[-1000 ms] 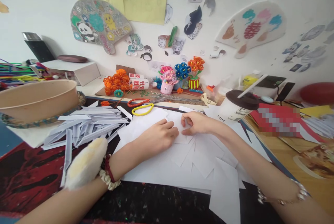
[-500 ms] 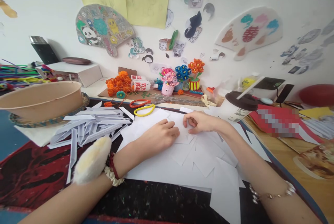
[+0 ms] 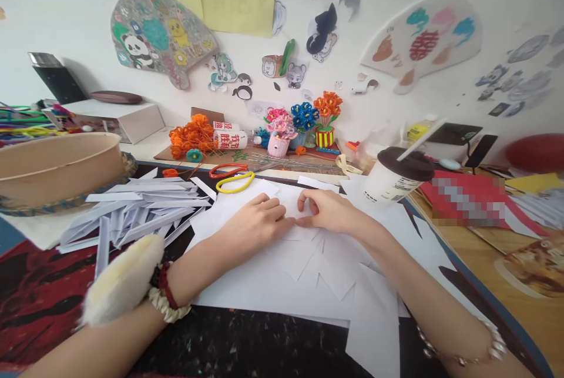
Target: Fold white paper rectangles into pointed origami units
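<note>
My left hand (image 3: 262,219) rests over loose sheets of white paper (image 3: 264,284), its fingers curled and closed. Whatever lies under those fingers is hidden. My right hand (image 3: 330,210) is on the right, palm side turned inward, with the index finger bent and a gap between it and the thumb. The right thumb meets the left fingertips just above the paper. Cut white paper pieces (image 3: 337,275) fan out below the hands, overlapping. A heap of folded paper strips (image 3: 141,213) lies to the left of my left hand.
Beyond the hands lie scissors with yellow and red handles (image 3: 235,183). A lidded cup with a straw (image 3: 392,175) stands at right. A tan basin (image 3: 57,160) is at left. Pipe-cleaner flowers (image 3: 282,125) line the back, against the wall.
Both hands have come together: the right thumb, apart from the left fingers before, now meets them. The right index finger and thumb have shifted left. The camera view has tilted slightly.
</note>
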Motion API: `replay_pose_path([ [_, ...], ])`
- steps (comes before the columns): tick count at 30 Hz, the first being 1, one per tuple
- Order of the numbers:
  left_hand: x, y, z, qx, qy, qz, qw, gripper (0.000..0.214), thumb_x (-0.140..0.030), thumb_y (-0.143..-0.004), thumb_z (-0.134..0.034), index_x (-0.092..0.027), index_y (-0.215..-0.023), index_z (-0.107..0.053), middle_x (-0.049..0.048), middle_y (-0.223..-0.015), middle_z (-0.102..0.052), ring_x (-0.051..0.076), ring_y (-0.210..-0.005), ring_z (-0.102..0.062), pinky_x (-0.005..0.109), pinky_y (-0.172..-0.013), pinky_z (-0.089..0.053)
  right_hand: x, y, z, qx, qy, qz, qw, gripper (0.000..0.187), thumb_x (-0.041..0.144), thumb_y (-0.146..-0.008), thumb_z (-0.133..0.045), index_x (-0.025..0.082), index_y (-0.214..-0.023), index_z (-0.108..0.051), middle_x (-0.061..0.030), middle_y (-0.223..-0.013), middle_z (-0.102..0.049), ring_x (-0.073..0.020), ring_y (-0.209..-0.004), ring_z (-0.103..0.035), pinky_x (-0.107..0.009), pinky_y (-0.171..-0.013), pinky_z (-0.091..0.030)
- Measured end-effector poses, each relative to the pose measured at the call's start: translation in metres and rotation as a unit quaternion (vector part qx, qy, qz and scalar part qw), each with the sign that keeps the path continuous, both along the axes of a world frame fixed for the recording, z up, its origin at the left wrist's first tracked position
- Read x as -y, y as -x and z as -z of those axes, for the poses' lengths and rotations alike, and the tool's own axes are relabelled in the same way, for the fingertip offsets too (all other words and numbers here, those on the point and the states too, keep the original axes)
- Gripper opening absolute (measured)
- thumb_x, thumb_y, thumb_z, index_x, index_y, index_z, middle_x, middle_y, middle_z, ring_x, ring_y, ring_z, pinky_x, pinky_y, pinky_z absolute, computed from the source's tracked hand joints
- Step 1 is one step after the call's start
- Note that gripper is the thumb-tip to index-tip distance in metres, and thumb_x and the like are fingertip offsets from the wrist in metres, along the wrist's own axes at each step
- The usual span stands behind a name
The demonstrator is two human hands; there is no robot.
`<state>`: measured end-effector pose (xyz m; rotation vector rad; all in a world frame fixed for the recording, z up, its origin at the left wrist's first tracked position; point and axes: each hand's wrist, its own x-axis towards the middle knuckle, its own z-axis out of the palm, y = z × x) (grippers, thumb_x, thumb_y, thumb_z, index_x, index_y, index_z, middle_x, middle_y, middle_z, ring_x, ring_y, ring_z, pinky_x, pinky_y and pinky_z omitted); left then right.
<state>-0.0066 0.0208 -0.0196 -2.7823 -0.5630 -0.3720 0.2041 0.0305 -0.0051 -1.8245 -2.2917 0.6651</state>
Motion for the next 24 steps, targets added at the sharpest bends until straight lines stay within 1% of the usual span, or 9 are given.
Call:
replay_pose_path([
  [2, -0.002, 0.002, -0.001, 0.013, 0.027, -0.002, 1.000, 0.024, -0.014, -0.096, -0.044, -0.015, -0.106, -0.065, 0.0060, -0.082, -0.061, 0.019, -0.078, -0.050, 0.033, -0.073, -0.037, -0.003, -0.003, 0.001, -0.022, 0.015, -0.001, 1.000, 0.028, 0.039, -0.068, -0.076, 0.023, -0.086, -0.061, 0.0028, -0.069, -0.056, -0.0137, -0.061, -0.051, -0.024, -0.052, -0.034],
  [4, -0.005, 0.004, -0.001, 0.030, 0.061, -0.002, 0.998, 0.025, -0.013, -0.095, -0.046, -0.020, -0.107, -0.067, 0.0061, -0.092, -0.063, 0.020, -0.086, -0.051, 0.034, -0.076, -0.037, -0.008, -0.007, 0.002, -0.051, 0.043, -0.003, 0.998, 0.027, 0.034, -0.066, -0.077, 0.022, -0.085, -0.062, 0.0034, -0.066, -0.054, -0.0129, -0.058, -0.050, -0.024, -0.051, -0.035],
  [5, -0.007, 0.004, -0.001, 0.037, 0.078, -0.004, 0.996, 0.028, -0.011, -0.093, -0.047, -0.023, -0.108, -0.068, 0.0056, -0.098, -0.063, 0.021, -0.090, -0.050, 0.034, -0.077, -0.037, -0.010, -0.008, 0.003, -0.064, 0.058, -0.003, 0.996, 0.025, 0.031, -0.065, -0.077, 0.022, -0.084, -0.063, 0.0040, -0.064, -0.053, -0.0125, -0.056, -0.050, -0.024, -0.050, -0.035],
  [7, -0.010, 0.006, -0.001, 0.053, 0.109, -0.018, 0.992, 0.039, -0.002, -0.087, -0.048, -0.029, -0.107, -0.070, 0.0042, -0.104, -0.062, 0.021, -0.094, -0.049, 0.034, -0.077, -0.036, -0.014, -0.010, 0.003, -0.078, 0.079, -0.002, 0.994, 0.025, 0.026, -0.062, -0.077, 0.021, -0.082, -0.064, 0.0050, -0.060, -0.052, -0.0116, -0.053, -0.049, -0.023, -0.049, -0.035],
  [9, -0.014, 0.006, 0.000, 0.067, 0.140, -0.045, 0.987, 0.052, 0.006, -0.081, -0.046, -0.033, -0.104, -0.071, 0.0029, -0.102, -0.061, 0.020, -0.092, -0.048, 0.034, -0.076, -0.035, -0.016, -0.010, 0.002, -0.075, 0.084, -0.006, 0.994, 0.025, 0.024, -0.060, -0.078, 0.021, -0.080, -0.064, 0.0054, -0.059, -0.052, -0.0110, -0.052, -0.049, -0.023, -0.048, -0.034],
  [12, -0.019, 0.007, 0.001, 0.078, 0.171, -0.081, 0.979, 0.059, 0.008, -0.077, -0.044, -0.037, -0.099, -0.073, 0.0021, -0.094, -0.059, 0.019, -0.086, -0.046, 0.033, -0.076, -0.034, -0.018, -0.010, 0.002, -0.067, 0.088, -0.014, 0.994, 0.025, 0.024, -0.060, -0.079, 0.021, -0.079, -0.063, 0.0058, -0.059, -0.052, -0.0106, -0.052, -0.049, -0.022, -0.048, -0.033],
  [16, -0.021, 0.007, -0.001, 0.072, 0.181, -0.097, 0.976, 0.060, 0.008, -0.076, -0.043, -0.039, -0.097, -0.074, 0.0019, -0.090, -0.058, 0.018, -0.085, -0.045, 0.034, -0.076, -0.033, -0.017, -0.010, 0.003, -0.067, 0.086, -0.016, 0.994, 0.026, 0.024, -0.061, -0.079, 0.021, -0.080, -0.062, 0.0060, -0.058, -0.052, -0.0108, -0.052, -0.049, -0.022, -0.047, -0.032],
  [20, -0.021, 0.009, 0.000, 0.083, 0.182, -0.114, 0.973, 0.056, 0.005, -0.079, -0.043, -0.039, -0.094, -0.075, 0.0018, -0.090, -0.058, 0.018, -0.085, -0.046, 0.034, -0.077, -0.033, -0.016, -0.010, 0.005, -0.066, 0.082, -0.014, 0.994, 0.026, 0.024, -0.062, -0.080, 0.021, -0.081, -0.063, 0.0059, -0.060, -0.053, -0.0099, -0.051, -0.048, -0.021, -0.048, -0.031],
  [24, -0.020, 0.011, -0.001, 0.082, 0.170, -0.119, 0.975, 0.053, 0.004, -0.079, -0.045, -0.038, -0.090, -0.076, 0.0017, -0.089, -0.060, 0.019, -0.086, -0.047, 0.035, -0.077, -0.032, -0.015, -0.011, 0.005, -0.065, 0.080, -0.013, 0.995, 0.026, 0.025, -0.062, -0.080, 0.021, -0.082, -0.063, 0.0056, -0.061, -0.054, -0.0099, -0.052, -0.049, -0.021, -0.050, -0.031],
])
